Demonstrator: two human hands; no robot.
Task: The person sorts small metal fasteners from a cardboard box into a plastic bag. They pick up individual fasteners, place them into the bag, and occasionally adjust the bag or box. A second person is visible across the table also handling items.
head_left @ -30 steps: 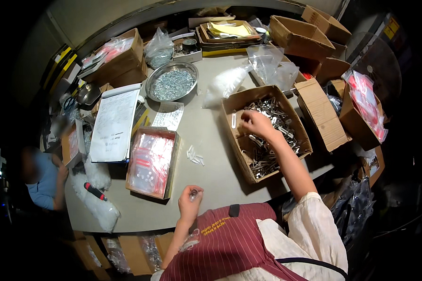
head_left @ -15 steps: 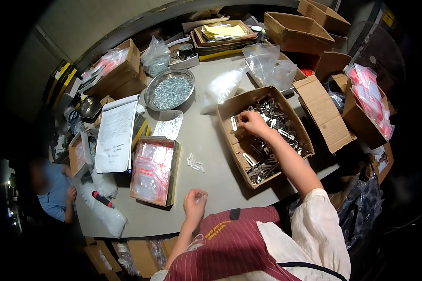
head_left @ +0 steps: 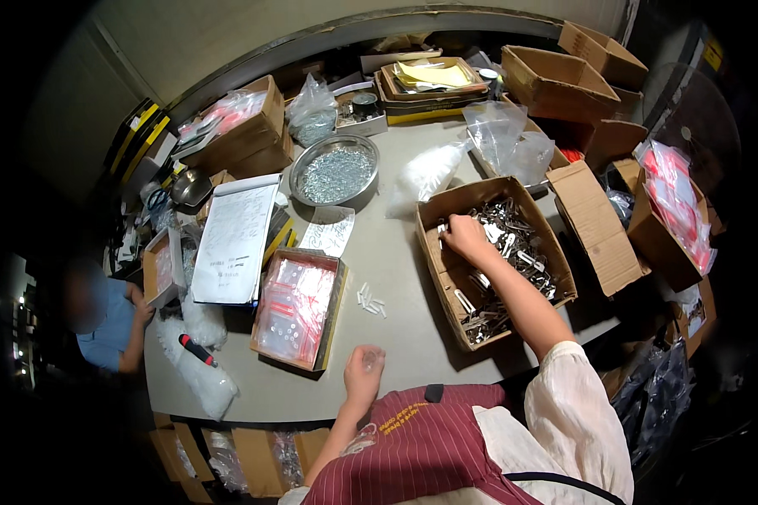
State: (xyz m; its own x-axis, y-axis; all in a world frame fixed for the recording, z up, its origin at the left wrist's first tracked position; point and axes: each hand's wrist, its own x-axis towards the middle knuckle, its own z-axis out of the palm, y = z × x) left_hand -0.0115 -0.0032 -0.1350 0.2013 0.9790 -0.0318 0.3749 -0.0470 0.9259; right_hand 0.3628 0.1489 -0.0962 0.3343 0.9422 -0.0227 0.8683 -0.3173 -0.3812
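Note:
My right hand [head_left: 468, 239] is inside an open cardboard box [head_left: 448, 305] at the right of the table. Its fingers pinch a light slotted metal piece [head_left: 443, 229] near the box's left wall, mostly covered by the fingertips. Many slotted metal pieces [head_left: 514, 244], some shiny and some dark, lie loose in the box. Near the table's front edge my left hand [head_left: 362, 375] is closed around a small clear plastic bag [head_left: 370, 360]. Several small white sticks [head_left: 370, 300] lie on the table between my hands.
Left of my left hand stands a box of clear red-edged bags [head_left: 335, 324], beside a clipboard [head_left: 234, 240]. Behind are a steel bowl of small metal parts [head_left: 337, 171] and a white-filled bag [head_left: 425, 175]. A red-black tool [head_left: 197, 350] lies left; another person [head_left: 109, 324] is beyond.
My right fingers have shifted slightly left and closed over the light slotted piece. The left hand stays closed by the table's edge. The whole view has shifted a little.

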